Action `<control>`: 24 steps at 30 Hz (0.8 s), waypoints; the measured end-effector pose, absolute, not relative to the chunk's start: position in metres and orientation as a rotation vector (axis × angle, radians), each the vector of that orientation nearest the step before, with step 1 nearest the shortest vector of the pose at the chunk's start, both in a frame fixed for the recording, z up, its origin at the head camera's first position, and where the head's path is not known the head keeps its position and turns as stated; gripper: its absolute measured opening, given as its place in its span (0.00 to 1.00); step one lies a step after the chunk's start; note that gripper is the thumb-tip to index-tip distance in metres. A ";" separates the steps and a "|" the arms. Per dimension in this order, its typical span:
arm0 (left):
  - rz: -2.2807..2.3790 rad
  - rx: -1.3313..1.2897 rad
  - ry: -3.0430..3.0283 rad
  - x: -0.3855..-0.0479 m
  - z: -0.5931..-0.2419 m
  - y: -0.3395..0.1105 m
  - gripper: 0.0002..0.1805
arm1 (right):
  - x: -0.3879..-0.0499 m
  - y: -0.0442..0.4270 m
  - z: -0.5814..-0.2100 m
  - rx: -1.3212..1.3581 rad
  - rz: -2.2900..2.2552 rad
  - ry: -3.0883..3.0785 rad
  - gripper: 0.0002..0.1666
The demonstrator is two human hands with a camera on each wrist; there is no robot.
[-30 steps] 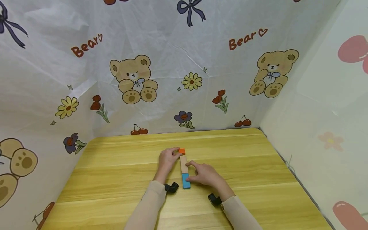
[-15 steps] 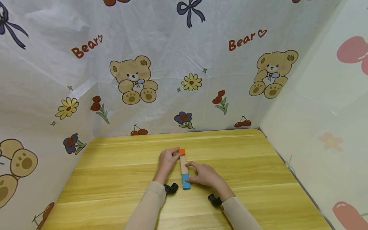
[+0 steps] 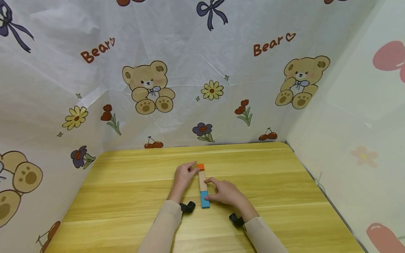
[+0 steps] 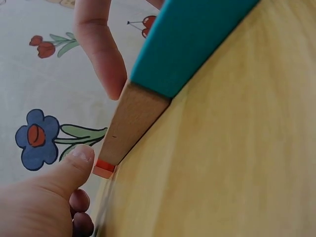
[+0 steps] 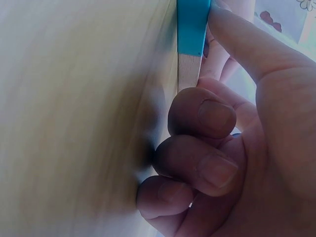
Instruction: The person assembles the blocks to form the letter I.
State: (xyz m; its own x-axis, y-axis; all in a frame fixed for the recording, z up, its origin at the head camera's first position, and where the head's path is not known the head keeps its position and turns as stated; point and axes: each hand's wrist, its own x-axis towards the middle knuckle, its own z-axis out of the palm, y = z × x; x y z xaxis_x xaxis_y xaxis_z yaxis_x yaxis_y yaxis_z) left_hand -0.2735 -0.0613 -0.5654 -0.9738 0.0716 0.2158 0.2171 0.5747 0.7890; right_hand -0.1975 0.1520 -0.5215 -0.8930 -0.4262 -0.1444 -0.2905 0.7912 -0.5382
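Observation:
A row of blocks lies on the wooden table: a small orange block [image 3: 200, 167] at the far end, a plain wooden block [image 3: 203, 181] in the middle and a blue block [image 3: 205, 203] nearest. Beside the orange block is my left hand [image 3: 185, 177], thumb and index finger parted; the left wrist view has a slight gap between thumb and orange block [image 4: 103, 169]. On the right side, my right hand [image 3: 226, 192] touches the wooden block with the index fingertip and the blue block with the thumb [image 5: 242, 42]. Its other fingers [image 5: 197, 163] are curled under the palm.
The yellow wood-grain table [image 3: 133, 196] reaches back to a bear-print cloth [image 3: 177, 42] hanging behind it. A light wall covering [image 3: 357, 123] stands along the right edge. Black wrist cameras [image 3: 188, 207] sit on both wrists.
My left fingers have drawn slightly left from the orange block. The right hand and the row of blocks keep their places; the head view shifts a little.

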 end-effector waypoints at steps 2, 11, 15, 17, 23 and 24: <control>-1.342 -0.260 -2.639 -0.273 -0.565 -0.062 0.22 | -0.198 0.152 -0.521 -0.549 -0.753 2.722 0.38; -1.312 -0.268 -2.653 -0.269 -0.559 -0.070 0.22 | -0.200 0.154 -0.519 -0.548 -0.768 2.712 0.37; -1.273 -0.242 -2.691 -0.265 -0.554 -0.078 0.23 | -0.201 0.155 -0.520 -0.555 -0.799 2.701 0.36; -1.215 -0.244 -2.713 -0.263 -0.552 -0.083 0.23 | -0.202 0.157 -0.521 -0.549 -0.832 2.690 0.35; -0.921 -0.292 -2.761 -0.254 -0.544 -0.097 0.25 | -0.207 0.170 -0.525 -0.542 -0.897 2.657 0.35; -0.866 -0.300 -2.767 -0.253 -0.541 -0.099 0.25 | -0.207 0.173 -0.525 -0.541 -0.895 2.659 0.34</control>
